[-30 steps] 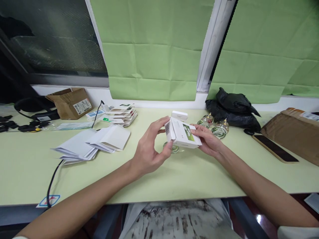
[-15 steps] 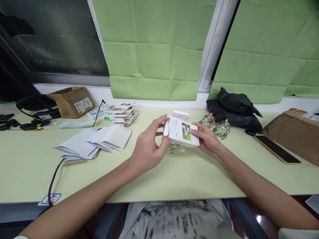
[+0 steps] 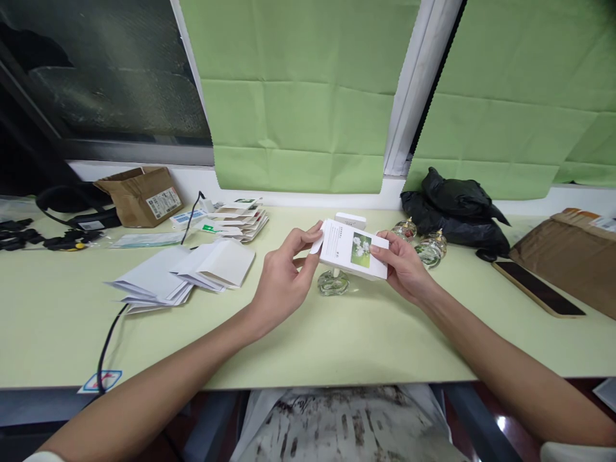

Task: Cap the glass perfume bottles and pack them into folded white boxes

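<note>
A small white cardboard box (image 3: 341, 247) with a green flower picture is held tilted above the table between both hands. My right hand (image 3: 403, 266) grips its right end, thumb on top of the picture. My left hand (image 3: 287, 276) pinches the flap at the box's left end between thumb and fingers. Below the box stands a clear glass bottle (image 3: 333, 283), its upper part hidden. Behind the box lies another white object (image 3: 350, 221), partly covered. Just past my right hand are ornate glass bottles (image 3: 430, 250) with gold-coloured tops.
Folded white papers (image 3: 212, 264) and a stack of flat cartons (image 3: 245, 221) lie left. An open cardboard box (image 3: 139, 197) stands behind them. On the right are a black plastic bag (image 3: 457, 212), a phone (image 3: 539, 289) and a brown carton (image 3: 570, 256). A black cable (image 3: 103, 346) crosses the front edge.
The box has tilted a little and its left end has risen. The left hand now pinches the end flap. More of the glass bottle underneath shows.
</note>
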The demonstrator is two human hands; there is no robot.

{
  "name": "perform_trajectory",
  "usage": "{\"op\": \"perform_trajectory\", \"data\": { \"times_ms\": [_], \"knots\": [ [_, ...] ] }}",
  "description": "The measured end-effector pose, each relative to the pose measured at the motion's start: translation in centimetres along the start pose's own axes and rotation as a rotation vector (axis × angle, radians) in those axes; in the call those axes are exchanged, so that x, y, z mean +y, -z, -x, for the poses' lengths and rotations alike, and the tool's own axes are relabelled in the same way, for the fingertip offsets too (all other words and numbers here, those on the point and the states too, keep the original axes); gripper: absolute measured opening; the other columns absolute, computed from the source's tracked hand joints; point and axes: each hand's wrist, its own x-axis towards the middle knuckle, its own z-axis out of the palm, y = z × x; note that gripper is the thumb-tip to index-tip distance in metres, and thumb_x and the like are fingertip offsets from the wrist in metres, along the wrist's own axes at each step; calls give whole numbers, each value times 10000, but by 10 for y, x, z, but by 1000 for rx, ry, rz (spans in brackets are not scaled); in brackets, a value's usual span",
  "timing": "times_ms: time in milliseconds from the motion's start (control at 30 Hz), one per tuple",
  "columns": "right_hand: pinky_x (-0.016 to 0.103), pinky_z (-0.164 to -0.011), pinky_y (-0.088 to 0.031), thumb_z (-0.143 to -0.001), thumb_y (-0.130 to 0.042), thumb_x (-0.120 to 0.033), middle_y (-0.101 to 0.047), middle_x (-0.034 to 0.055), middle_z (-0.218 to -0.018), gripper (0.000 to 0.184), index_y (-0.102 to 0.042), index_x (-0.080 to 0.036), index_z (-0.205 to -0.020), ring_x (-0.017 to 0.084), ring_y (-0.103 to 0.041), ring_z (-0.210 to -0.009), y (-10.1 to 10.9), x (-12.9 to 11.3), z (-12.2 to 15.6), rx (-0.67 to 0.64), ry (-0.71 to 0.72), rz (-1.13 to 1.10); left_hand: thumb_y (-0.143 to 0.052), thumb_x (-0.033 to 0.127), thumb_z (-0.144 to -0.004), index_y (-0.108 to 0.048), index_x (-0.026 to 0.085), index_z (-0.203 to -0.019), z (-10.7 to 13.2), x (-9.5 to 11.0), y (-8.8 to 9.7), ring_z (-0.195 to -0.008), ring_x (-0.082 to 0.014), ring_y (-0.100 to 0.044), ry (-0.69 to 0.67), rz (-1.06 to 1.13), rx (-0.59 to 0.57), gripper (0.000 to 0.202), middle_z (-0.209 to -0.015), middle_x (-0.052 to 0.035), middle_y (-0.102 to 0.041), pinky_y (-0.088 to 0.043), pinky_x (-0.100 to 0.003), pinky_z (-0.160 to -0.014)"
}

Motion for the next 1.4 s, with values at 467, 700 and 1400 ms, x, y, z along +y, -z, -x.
{"op": "perform_trajectory", "data": {
  "times_ms": [467, 700, 1400],
  "knots": [
    [225, -557, -547, -762, -926, -343, -742, -35, -890, 405, -563, -256, -918, 144, -689, -691, -7, -3, 6, -14, 43, 50, -602, 171, -1014, -660, 256, -1345, -12, -10, 23, -1260, -230, -695, -361, -309, 3, 347, -1386, -49, -708, -721, -317, -799],
    [232, -581, -583, -751, -932, -338, -753, -31, -884, 407, -570, -250, -915, 152, -716, -713, -6, -4, 6, -39, 2, 38, -674, 229, -983, -716, 252, -1274, -6, 2, 18, -1270, -256, -693, -339, -178, 61, 295, -1371, -67, -716, -729, -347, -800],
    [269, -703, -616, -809, -846, -278, -817, 79, -1069, 298, -729, -186, -1067, 204, -783, -834, 9, 1, -1, -173, -226, -109, -765, 239, -870, -674, 206, -1111, -2, 28, 0, -880, -136, -679, -297, -153, 143, 260, -986, -25, -629, -695, -245, -677]
  ]
}}
